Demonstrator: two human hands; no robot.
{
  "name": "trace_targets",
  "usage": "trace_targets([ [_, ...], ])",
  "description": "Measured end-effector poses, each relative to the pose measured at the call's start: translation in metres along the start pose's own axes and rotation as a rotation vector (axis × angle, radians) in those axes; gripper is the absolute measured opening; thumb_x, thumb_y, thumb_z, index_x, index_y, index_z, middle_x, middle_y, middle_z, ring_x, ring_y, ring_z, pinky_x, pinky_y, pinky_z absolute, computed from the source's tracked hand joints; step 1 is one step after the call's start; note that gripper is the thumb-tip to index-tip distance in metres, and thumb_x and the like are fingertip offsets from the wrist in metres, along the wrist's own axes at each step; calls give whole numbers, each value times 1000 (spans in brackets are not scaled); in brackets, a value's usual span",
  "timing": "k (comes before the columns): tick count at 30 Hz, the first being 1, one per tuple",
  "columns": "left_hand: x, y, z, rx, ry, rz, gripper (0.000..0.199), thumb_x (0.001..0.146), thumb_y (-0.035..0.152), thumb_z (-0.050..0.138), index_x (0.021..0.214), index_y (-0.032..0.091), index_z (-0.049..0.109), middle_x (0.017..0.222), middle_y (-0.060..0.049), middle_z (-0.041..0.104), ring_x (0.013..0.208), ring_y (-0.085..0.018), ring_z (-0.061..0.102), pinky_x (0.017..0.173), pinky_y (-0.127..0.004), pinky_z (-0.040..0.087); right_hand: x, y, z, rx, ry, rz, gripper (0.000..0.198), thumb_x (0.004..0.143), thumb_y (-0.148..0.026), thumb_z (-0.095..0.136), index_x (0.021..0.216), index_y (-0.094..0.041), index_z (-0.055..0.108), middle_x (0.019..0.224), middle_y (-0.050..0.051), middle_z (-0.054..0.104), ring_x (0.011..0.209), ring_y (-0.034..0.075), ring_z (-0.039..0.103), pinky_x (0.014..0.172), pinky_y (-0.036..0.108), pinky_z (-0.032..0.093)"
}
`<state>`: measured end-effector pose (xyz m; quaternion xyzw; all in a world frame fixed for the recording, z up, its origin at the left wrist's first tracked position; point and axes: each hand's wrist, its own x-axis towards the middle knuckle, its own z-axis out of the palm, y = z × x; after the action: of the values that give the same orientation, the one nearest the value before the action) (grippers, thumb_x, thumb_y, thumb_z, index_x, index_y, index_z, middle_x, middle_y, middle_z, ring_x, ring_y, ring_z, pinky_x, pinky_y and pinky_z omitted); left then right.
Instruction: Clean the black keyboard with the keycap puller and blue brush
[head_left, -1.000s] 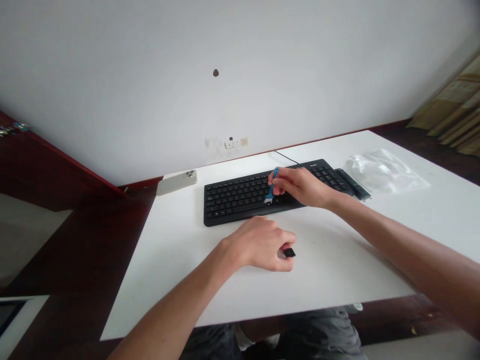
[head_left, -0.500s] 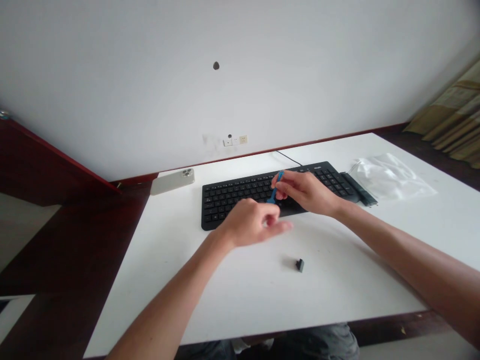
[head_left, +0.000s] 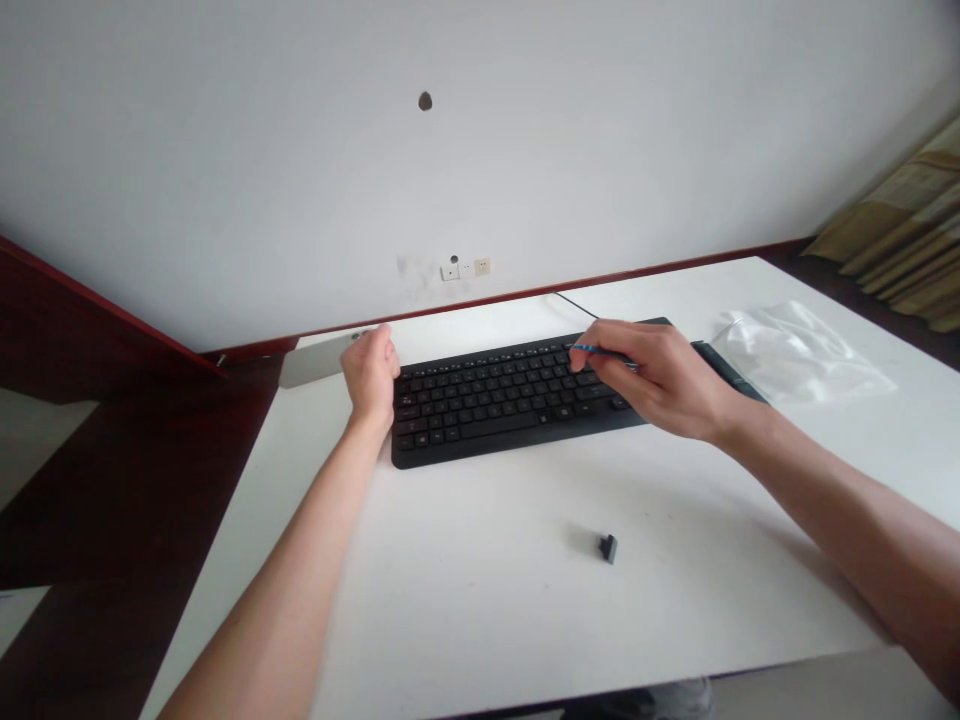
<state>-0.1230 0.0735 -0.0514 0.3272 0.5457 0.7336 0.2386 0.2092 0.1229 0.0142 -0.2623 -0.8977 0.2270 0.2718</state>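
A black keyboard (head_left: 487,400) lies flat on the white counter (head_left: 465,580), in front of the person. The right grip (head_left: 664,380) is closed around a thin blue tool (head_left: 602,351). It is over the right part of the keyboard, and the tool points to the left, above the keys. The left grip (head_left: 371,370) is at the far left corner of the keyboard, with its fingers curled up. It is hard to tell if they pinch the edge or just rest there. A small black piece (head_left: 608,548) sits alone on the near part of the counter, well apart from both grips. A pale phone (head_left: 315,362) lies to the left, partly behind the left grip. To the right of the keyboard there is a see-through bag (head_left: 799,355). A black wire (head_left: 576,304) runs on the counter behind the keyboard.
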Motion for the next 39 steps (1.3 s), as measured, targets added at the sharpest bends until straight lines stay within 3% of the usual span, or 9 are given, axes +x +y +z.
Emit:
trace_targets([
  [6,4,2,1,-84,93,-56,39,75,32,69,56,23,37,49,9,26,44,-6,20,45,-25,15,0,7,7,-25,-100,-25,38,108,-29,46,131,-23,76,104,9,73,85,23,68,79,37,53],
  [10,4,1,0,-93,74,-76,38,75,31,69,56,23,37,49,9,25,44,-6,20,45,-25,15,-3,10,7,-1,-49,8,43,108,-31,50,147,-30,68,103,8,73,80,22,69,75,39,56],
  [16,3,2,0,-38,52,-69,42,79,36,68,58,23,35,51,9,24,44,-7,22,45,-26,18,1,13,7,635,178,312,20,100,-45,68,105,-30,79,106,9,77,104,31,73,94,53,63],
  [19,2,3,0,-35,31,-74,44,81,40,68,59,23,35,51,9,23,43,-7,22,45,-26,19,5,16,9,883,206,449,25,89,-42,80,110,-29,77,109,7,77,110,28,72,97,47,64],
  [21,3,3,0,-60,19,-89,43,81,41,68,59,23,36,51,9,22,43,-7,21,45,-26,19,6,18,15,929,211,489,31,83,-40,87,110,-27,76,104,5,76,102,23,73,93,40,65],
  [26,4,3,-1,-105,-1,-96,41,81,39,69,59,22,39,51,9,22,44,-7,19,44,-26,17,6,16,34,923,190,475,40,72,-42,97,99,-23,74,92,3,71,84,17,69,82,34,64],
  [32,5,2,-1,-91,-28,-104,37,78,35,71,59,22,42,51,9,24,44,-6,20,45,-26,17,1,15,38,494,101,353,48,99,-67,65,91,-21,75,75,4,64,69,17,60,67,33,55],
  [35,5,1,-1,-73,-3,-96,37,77,36,71,59,22,42,50,9,25,44,-7,21,45,-27,17,-3,17,37,334,-22,266,47,104,-63,57,98,-23,80,78,5,67,72,19,59,65,34,51],
  [39,6,0,-1,-79,3,-103,37,77,36,71,59,23,42,51,9,26,44,-7,22,45,-27,17,-5,17,39,318,-124,221,33,104,-53,61,104,-24,77,85,4,72,75,20,64,65,35,52],
])
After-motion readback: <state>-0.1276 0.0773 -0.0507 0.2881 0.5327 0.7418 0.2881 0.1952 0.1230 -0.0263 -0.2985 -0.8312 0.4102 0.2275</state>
